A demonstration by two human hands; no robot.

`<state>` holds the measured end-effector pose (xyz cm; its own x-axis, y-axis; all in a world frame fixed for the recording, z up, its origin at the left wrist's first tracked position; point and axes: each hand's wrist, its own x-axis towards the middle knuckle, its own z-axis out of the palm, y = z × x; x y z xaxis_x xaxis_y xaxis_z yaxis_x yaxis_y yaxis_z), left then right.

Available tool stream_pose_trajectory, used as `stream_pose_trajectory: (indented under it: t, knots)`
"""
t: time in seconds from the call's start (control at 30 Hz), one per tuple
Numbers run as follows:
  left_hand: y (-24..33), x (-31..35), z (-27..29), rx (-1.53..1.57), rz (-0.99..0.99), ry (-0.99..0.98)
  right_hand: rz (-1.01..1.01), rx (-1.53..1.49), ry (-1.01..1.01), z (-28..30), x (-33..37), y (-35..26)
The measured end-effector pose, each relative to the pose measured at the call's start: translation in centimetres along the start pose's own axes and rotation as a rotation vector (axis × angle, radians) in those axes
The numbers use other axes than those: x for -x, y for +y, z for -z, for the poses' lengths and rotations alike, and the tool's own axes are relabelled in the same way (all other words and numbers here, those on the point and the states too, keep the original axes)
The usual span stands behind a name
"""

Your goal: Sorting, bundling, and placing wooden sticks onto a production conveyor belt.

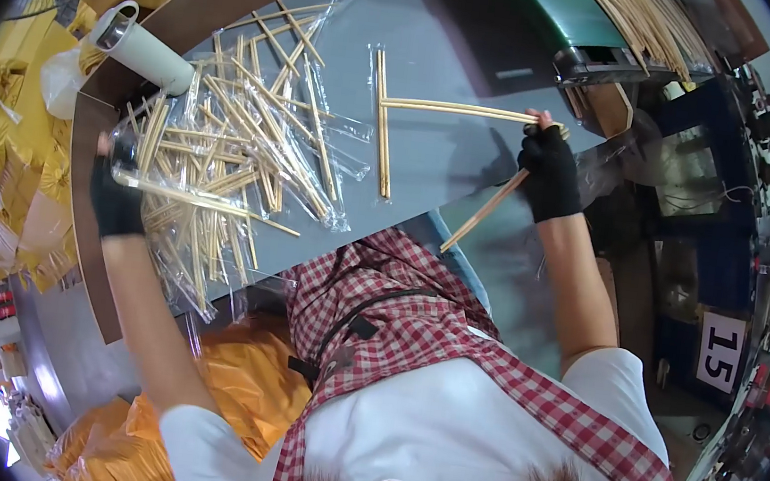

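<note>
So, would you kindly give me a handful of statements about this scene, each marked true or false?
1. The left hand and the right hand both wear black gloves. True.
2. The right hand is empty. False: it holds thin wooden sticks.
3. A jumbled pile of sticks in clear wrappers lies on the left part of the gray table. True.
4. The apron is plain blue. False: it is checked in red and white.
5. The white tube is beside the right hand. False: it is at the left, next to the pile.
</note>
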<state>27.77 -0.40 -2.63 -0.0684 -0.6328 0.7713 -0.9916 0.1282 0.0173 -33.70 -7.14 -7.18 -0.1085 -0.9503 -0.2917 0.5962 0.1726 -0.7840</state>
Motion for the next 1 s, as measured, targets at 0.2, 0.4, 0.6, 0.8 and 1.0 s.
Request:
stream_pose_trajectory:
  t: [0.2, 0.4, 0.6, 0.8, 1.0]
  knots:
    - [3.3, -5.7, -5.3, 0.496, 0.888, -0.271, -0.226, 0.257, 0.02, 1.3, 2.3, 0.8]
    - [12.6, -4.6, -2.6, 0.08, 0.22, -0.107, 0.767, 1.654, -0.347, -5.9, -1.4, -0.1]
    - [24.1, -2.0, 2.3, 0.061, 0.038, -0.234, 0.768, 1.719, 0.106, -8.3, -21.4, 2.2]
    - [27.0, 6.7, 5.5, 0.18, 0.341, -0.315, 0.45, 1.905, -0.079, -10.7, -23.2, 0.9]
    - [28.8, 7.3, 5.6, 0.345, 0.522, -0.269, 0.789, 1.843, -0.115, -8.5, -18.2, 3.4]
